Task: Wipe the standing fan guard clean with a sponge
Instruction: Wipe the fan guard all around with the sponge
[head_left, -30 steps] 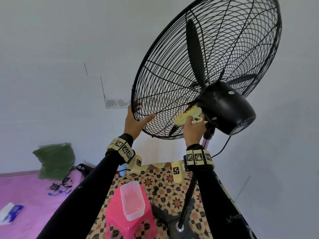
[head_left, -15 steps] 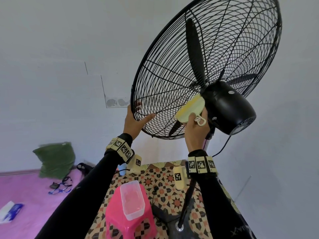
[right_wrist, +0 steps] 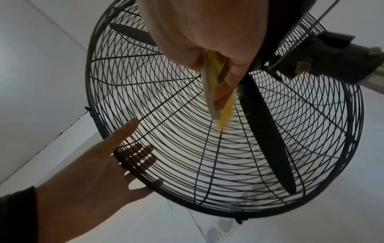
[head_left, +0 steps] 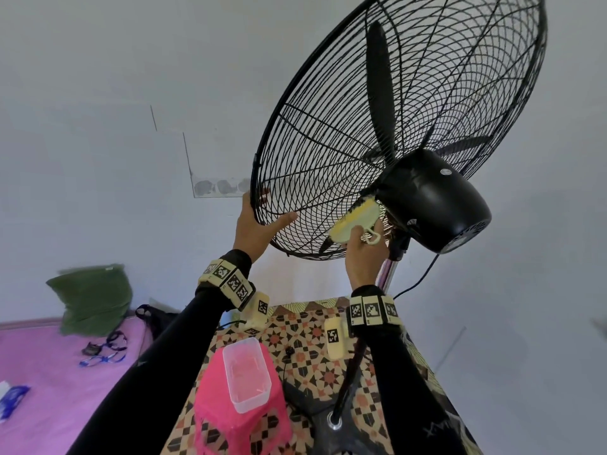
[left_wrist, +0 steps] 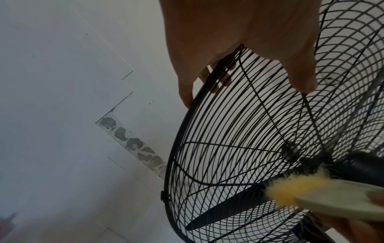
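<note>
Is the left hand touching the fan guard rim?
Touching. The right wrist view shows the left hand holding the fan guard rim, thumb on the rear wires, fingers behind the mesh.

Head view looks up from below; both wrist views close, facing up; all share fan guard (head_left: 377,126).

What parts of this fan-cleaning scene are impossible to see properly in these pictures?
- Top of the fan guard: cut off by the head view's upper edge.
- Yellow scrubber: blurred in the left wrist view, so its contact with the wires is unclear.
- Left hand fingers: mostly behind the guard's rim in the head view.
- Fan base: partly hidden by the person's right sleeve.
- Dirt on the wires: too fine to tell.
</note>
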The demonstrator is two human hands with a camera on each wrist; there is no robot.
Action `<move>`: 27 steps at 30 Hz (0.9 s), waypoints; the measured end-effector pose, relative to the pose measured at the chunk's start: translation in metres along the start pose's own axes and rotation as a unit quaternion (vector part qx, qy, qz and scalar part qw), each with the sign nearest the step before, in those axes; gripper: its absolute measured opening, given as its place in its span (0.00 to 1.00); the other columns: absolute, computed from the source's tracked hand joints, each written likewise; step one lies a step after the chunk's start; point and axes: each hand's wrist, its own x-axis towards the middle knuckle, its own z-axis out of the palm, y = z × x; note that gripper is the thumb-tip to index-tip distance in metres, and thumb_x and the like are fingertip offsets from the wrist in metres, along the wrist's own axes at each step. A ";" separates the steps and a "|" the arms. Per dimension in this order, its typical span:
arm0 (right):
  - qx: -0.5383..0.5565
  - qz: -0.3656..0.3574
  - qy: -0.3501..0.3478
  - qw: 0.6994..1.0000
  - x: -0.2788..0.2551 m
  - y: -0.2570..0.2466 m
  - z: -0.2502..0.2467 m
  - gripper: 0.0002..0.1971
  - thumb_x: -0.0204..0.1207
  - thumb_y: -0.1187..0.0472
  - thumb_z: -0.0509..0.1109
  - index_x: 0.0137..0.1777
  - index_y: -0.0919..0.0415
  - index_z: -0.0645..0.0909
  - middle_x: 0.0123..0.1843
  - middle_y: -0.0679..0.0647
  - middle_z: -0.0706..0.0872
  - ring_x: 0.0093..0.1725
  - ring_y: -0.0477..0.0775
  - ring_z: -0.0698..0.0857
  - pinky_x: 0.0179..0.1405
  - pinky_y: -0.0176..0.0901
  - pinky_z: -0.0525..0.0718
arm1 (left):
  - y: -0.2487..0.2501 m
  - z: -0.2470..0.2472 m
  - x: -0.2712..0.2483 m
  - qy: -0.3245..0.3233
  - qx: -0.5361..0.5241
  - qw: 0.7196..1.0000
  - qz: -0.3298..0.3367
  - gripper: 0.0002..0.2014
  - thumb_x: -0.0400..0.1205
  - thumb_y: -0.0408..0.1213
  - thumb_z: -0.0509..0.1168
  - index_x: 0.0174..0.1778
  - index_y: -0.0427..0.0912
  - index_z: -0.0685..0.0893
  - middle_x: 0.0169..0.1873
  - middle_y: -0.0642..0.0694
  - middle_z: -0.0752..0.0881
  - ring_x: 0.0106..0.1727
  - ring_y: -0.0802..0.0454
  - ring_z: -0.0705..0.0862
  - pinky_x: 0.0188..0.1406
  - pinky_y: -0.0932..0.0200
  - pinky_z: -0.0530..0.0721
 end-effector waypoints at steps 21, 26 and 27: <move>0.069 0.123 0.180 0.974 -0.005 -0.001 0.029 0.08 0.81 0.56 0.72 0.56 0.57 0.84 0.49 0.50 0.89 0.48 0.51 0.89 0.47 0.53 0.93 | -0.041 -0.013 0.040 -0.164 -0.081 0.981 0.069 0.47 0.66 0.56 0.86 0.76 0.44 0.71 0.67 0.50 0.80 0.65 0.61 0.79 0.64 0.69 0.77; 0.020 0.132 0.186 0.973 -0.023 -0.003 0.030 0.10 0.80 0.56 0.71 0.45 0.63 0.87 0.44 0.54 0.88 0.41 0.53 0.87 0.38 0.46 0.89 | -0.047 -0.012 0.050 -0.212 -0.095 0.971 0.057 0.46 0.66 0.47 0.88 0.73 0.44 0.66 0.60 0.61 0.81 0.56 0.79 0.80 0.54 0.80 0.77; 0.035 0.124 0.194 0.972 -0.025 -0.002 0.033 0.11 0.80 0.58 0.70 0.52 0.67 0.87 0.46 0.55 0.88 0.42 0.52 0.88 0.37 0.44 0.90 | -0.048 -0.013 0.050 -0.220 -0.091 0.969 0.058 0.47 0.66 0.48 0.88 0.73 0.46 0.66 0.60 0.61 0.82 0.57 0.78 0.81 0.55 0.78 0.78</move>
